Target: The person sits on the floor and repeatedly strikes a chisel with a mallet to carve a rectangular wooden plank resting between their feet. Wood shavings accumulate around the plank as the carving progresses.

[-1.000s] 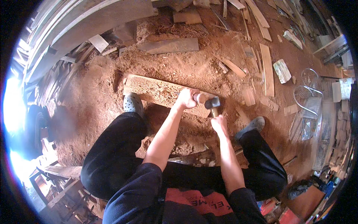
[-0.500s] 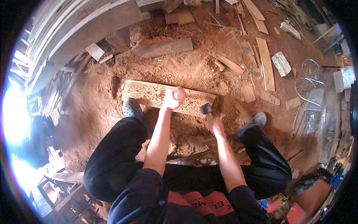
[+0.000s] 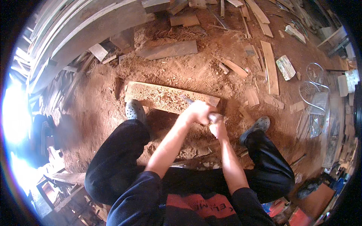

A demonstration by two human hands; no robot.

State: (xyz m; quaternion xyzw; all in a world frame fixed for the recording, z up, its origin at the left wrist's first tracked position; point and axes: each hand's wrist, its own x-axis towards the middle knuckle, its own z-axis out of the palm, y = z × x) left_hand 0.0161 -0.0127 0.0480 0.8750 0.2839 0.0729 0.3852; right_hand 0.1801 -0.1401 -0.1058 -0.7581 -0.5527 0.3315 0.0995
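On the ground in front of me lies a long wooden board (image 3: 151, 94), its upper face covered with gouged, pitted carving and loose chips. My left hand (image 3: 201, 112) is closed around a chisel (image 3: 185, 99), whose metal blade slants left onto the right part of the board; the handle is hidden in the fist. Just right of it, my right hand (image 3: 218, 130) grips a hammer. The hammer's dark grey head (image 3: 215, 117) is beside the back of my left fist; whether it touches the chisel's end I cannot tell.
My left shoe (image 3: 135, 110) is against the board's near left edge; the right shoe (image 3: 261, 124) stands apart on the dirt. A loose plank (image 3: 168, 50) lies beyond. Wood offcuts (image 3: 270, 67) scatter at the right, near a wire rack (image 3: 316, 90). Stacked boards (image 3: 94, 30) line the far left.
My left hand has moved right and nearer to me, and the chisel now leans with its blade showing. The hammer head has come close to the left fist.
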